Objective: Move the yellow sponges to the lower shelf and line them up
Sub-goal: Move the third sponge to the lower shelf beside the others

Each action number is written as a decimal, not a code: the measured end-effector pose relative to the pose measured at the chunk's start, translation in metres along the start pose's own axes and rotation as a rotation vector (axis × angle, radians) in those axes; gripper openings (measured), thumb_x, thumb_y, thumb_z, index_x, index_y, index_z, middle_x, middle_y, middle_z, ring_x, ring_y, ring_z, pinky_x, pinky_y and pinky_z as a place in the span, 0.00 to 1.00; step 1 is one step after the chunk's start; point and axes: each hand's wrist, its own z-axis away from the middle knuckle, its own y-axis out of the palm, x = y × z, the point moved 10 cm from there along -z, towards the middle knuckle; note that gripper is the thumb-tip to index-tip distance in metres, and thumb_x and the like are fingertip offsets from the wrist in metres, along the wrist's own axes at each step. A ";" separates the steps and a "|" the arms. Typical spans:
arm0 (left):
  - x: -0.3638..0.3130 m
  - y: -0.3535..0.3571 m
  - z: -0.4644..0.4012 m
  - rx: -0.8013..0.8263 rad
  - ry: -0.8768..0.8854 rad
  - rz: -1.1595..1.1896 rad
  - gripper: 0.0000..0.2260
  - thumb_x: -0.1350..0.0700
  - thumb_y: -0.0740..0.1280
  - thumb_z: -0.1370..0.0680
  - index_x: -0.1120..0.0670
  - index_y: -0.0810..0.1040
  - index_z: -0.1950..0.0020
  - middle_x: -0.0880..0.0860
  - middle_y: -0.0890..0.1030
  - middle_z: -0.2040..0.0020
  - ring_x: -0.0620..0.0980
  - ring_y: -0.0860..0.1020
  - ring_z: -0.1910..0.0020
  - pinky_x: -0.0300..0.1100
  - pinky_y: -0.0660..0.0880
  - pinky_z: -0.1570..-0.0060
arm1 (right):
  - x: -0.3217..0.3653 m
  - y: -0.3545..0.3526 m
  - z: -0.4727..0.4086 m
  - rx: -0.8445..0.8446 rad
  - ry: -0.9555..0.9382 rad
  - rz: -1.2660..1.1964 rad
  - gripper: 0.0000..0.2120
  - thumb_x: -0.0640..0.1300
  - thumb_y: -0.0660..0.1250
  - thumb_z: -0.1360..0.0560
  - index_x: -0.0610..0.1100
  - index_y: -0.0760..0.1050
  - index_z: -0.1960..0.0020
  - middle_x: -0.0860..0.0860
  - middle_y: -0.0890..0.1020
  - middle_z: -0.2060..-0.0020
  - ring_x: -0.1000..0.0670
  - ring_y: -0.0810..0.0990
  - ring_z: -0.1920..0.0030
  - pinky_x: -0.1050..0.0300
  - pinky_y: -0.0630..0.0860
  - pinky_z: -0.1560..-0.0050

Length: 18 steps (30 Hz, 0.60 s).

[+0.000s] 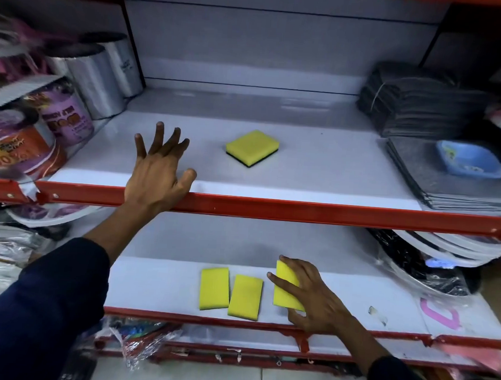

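With the right hand (pixel 307 294) pressing the third sponge (pixel 284 290) flat, square it beside its neighbours while the open left hand (pixel 157 167) reaches right for the last sponge (pixel 252 147).

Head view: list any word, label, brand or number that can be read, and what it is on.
"00%": partial number on the orange and white pack at far left.
Purple tub: printing too blurred to read.
Silver rolls: small dark print, unreadable.
Yellow sponges and shelves: no text.

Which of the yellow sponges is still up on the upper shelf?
The lone yellow sponge with the dark scouring base, on the upper shelf right of the open left hand. The other three lie on the lower shelf, one under the right hand.
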 end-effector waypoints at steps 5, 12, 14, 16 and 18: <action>0.001 0.001 -0.001 0.001 -0.015 0.007 0.37 0.40 0.47 0.26 0.56 0.65 0.22 0.55 0.59 0.18 0.53 0.43 0.16 0.66 0.39 0.20 | -0.016 0.050 -0.009 0.122 0.083 -0.009 0.47 0.53 0.66 0.32 0.59 0.45 0.19 0.46 0.55 0.20 0.42 0.52 0.21 0.36 0.56 0.21; 0.003 0.001 -0.002 0.005 -0.027 0.014 0.37 0.40 0.47 0.27 0.56 0.65 0.22 0.54 0.59 0.17 0.52 0.43 0.16 0.65 0.38 0.20 | -0.025 0.085 -0.016 0.251 0.101 0.017 0.49 0.49 0.66 0.32 0.55 0.41 0.18 0.48 0.46 0.18 0.43 0.40 0.18 0.38 0.37 0.18; 0.002 0.002 -0.002 0.007 -0.027 0.016 0.37 0.40 0.47 0.27 0.56 0.65 0.22 0.54 0.59 0.17 0.52 0.43 0.16 0.65 0.38 0.20 | -0.024 0.085 -0.015 0.245 0.094 0.011 0.48 0.49 0.65 0.30 0.55 0.40 0.19 0.48 0.42 0.18 0.43 0.37 0.18 0.36 0.37 0.19; 0.002 0.002 -0.002 0.009 -0.027 0.018 0.37 0.40 0.47 0.27 0.56 0.65 0.21 0.54 0.59 0.17 0.52 0.43 0.16 0.65 0.38 0.20 | -0.019 0.076 -0.016 0.189 0.053 0.004 0.46 0.52 0.65 0.27 0.54 0.39 0.19 0.48 0.39 0.18 0.43 0.35 0.18 0.34 0.41 0.19; 0.002 0.001 -0.002 0.010 -0.028 0.019 0.37 0.40 0.47 0.27 0.56 0.65 0.21 0.54 0.59 0.17 0.52 0.43 0.16 0.65 0.39 0.20 | -0.010 0.055 -0.018 0.067 -0.020 -0.021 0.42 0.56 0.63 0.23 0.53 0.42 0.18 0.49 0.41 0.17 0.44 0.37 0.18 0.34 0.45 0.19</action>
